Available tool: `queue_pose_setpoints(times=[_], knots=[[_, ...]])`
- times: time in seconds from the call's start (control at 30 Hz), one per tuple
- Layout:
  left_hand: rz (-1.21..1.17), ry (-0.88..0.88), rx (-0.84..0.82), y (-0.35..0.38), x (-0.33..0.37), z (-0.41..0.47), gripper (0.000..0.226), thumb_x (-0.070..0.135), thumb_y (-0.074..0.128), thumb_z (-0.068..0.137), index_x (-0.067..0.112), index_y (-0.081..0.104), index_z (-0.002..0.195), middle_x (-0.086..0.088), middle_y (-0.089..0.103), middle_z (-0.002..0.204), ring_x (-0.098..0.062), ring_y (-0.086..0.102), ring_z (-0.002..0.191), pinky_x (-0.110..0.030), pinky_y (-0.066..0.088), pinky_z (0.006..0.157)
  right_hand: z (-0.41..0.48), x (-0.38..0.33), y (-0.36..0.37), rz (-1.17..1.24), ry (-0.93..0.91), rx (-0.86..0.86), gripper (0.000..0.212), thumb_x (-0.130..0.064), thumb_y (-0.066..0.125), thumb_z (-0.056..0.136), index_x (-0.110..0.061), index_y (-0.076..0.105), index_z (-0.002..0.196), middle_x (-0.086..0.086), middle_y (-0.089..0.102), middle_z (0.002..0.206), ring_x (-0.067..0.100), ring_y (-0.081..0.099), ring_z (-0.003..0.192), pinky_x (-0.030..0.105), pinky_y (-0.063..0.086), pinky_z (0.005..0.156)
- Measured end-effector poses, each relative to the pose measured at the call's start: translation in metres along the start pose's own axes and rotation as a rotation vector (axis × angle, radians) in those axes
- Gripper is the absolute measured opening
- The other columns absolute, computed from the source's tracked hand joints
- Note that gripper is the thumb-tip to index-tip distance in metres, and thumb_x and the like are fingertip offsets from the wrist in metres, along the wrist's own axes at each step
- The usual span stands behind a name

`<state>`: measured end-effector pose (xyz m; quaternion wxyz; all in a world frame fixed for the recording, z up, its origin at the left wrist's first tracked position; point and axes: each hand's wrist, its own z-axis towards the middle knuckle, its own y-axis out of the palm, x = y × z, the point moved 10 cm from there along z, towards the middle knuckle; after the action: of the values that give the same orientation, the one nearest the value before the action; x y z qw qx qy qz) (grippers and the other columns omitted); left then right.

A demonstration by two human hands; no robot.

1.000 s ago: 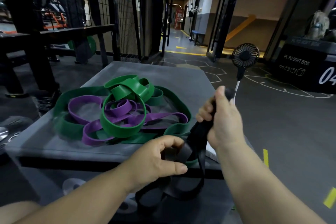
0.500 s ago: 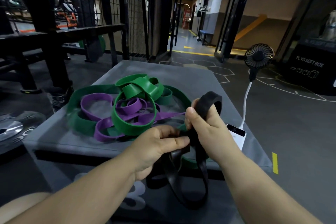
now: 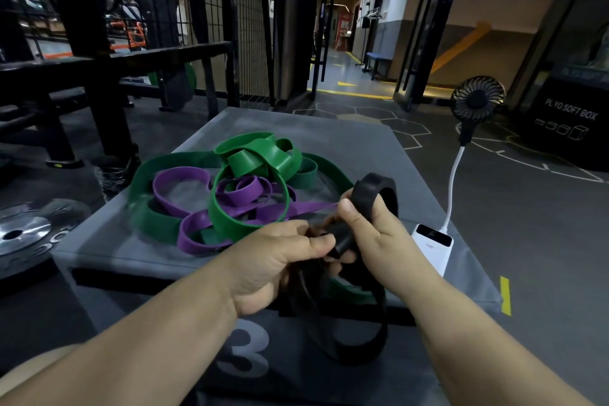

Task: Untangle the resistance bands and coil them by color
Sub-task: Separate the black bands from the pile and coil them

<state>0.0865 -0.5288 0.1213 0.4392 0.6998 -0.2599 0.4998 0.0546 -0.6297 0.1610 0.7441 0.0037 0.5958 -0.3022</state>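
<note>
Black band (image 3: pixel 374 184) is pinched in my left hand (image 3: pixel 273 260) and gripped, looped, in my right hand (image 3: pixel 379 237), presumably so its coil forms clear of the green-purple tangle (image 3: pixel 260 155) just beyond.

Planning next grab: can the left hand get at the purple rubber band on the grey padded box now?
Likely not yet: left hand and right hand both grip the black rubber band. Freed, it looks clear: the near loop of the purple rubber band lies uncovered ahead.
</note>
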Motion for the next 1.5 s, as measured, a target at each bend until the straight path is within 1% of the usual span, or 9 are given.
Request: queue_pose_setpoints(times=[0.2,0.27,0.37,0.5,0.73,0.97,1.07,1.23,1.5], knots=[[-0.030,0.102,0.280,-0.034,0.021,0.001,0.012,0.020,0.065,0.072,0.014,0.054,0.072,-0.007,0.058,0.067,-0.015,0.057,0.050,-0.020,0.047,0.046,-0.003,0.001,0.004,0.040,0.017,-0.101,0.051,-0.066,0.047,0.085,-0.018,0.063,0.092,-0.007,0.063,0.067,0.007,0.058,0.064,0.026,0.047,0.070],[-0.030,0.105,0.304,-0.040,0.022,0.001,0.014,0.016,0.063,0.080,0.015,0.055,0.069,-0.005,0.054,0.062,-0.015,0.054,0.051,-0.023,0.046,0.049,-0.006,-0.001,0.015,0.028,-0.003,-0.210,0.038,-0.065,0.050,0.088,-0.030,0.066,0.084,-0.007,0.059,0.061,0.005,0.054,0.058,0.020,0.042,0.063],[-0.044,0.069,0.276,-0.035,0.015,0.002,0.012,0.015,0.058,0.087,0.013,0.058,0.076,-0.008,0.059,0.066,-0.015,0.056,0.051,-0.023,0.048,0.050,-0.004,-0.001,0.015,0.025,0.007,-0.184,0.022,-0.059,0.051,0.080,-0.046,0.065,0.068,-0.016,0.059,0.058,-0.004,0.053,0.055,0.011,0.039,0.059],[-0.057,0.009,0.153,-0.020,0.001,0.005,0.026,0.014,0.056,0.085,-0.001,0.060,0.107,-0.017,0.067,0.071,-0.017,0.060,0.057,-0.022,0.051,0.051,0.000,0.000,-0.005,0.025,0.006,-0.018,0.047,-0.060,0.051,0.073,-0.015,0.061,0.081,-0.013,0.055,0.056,0.000,0.051,0.055,0.013,0.041,0.058],[0.057,-0.058,0.099,-0.015,-0.004,0.005,0.019,0.012,0.047,0.095,0.003,0.061,0.103,-0.009,0.066,0.072,-0.018,0.060,0.058,-0.025,0.051,0.051,-0.004,-0.003,0.013,0.180,-0.024,-0.321,0.032,-0.023,0.083,0.073,-0.016,0.053,0.083,-0.015,0.062,0.063,-0.001,0.057,0.062,0.011,0.042,0.064],[0.473,0.062,0.053,-0.010,-0.004,0.007,0.052,0.049,0.069,0.082,0.011,0.056,0.114,0.009,0.066,0.085,-0.005,0.062,0.078,-0.023,0.053,0.075,0.005,0.004,-0.016,0.128,-0.015,-0.042,0.039,-0.062,0.066,0.068,-0.024,0.057,0.069,-0.005,0.056,0.060,0.014,0.051,0.062,0.031,0.041,0.070],[0.591,0.023,0.085,-0.019,-0.013,0.010,0.073,0.032,0.083,0.059,0.018,0.051,0.123,-0.001,0.070,0.106,-0.014,0.066,0.101,-0.036,0.052,0.096,0.006,0.002,-0.017,0.327,-0.017,-0.003,0.025,-0.052,0.070,0.073,-0.031,0.063,0.062,-0.003,0.057,0.056,0.021,0.052,0.064,0.041,0.041,0.074],[0.496,0.101,0.198,-0.034,-0.007,0.015,0.037,-0.010,0.062,0.083,0.010,0.061,0.113,-0.016,0.068,0.114,-0.026,0.065,0.105,-0.037,0.052,0.092,0.007,0.007,-0.031,0.683,0.074,0.061,0.046,-0.051,0.075,0.065,-0.012,0.051,0.068,-0.001,0.045,0.054,0.017,0.059,0.054,0.038,0.054,0.066],[0.053,0.133,0.164,-0.029,-0.007,0.019,0.022,-0.007,0.055,0.085,0.005,0.059,0.102,-0.011,0.071,0.091,-0.022,0.067,0.086,-0.034,0.054,0.077,0.009,0.014,-0.048,0.820,0.156,0.168,0.035,-0.041,0.062,0.075,-0.014,0.040,0.073,-0.002,0.033,0.057,0.012,0.037,0.042,0.029,0.046,0.046]])
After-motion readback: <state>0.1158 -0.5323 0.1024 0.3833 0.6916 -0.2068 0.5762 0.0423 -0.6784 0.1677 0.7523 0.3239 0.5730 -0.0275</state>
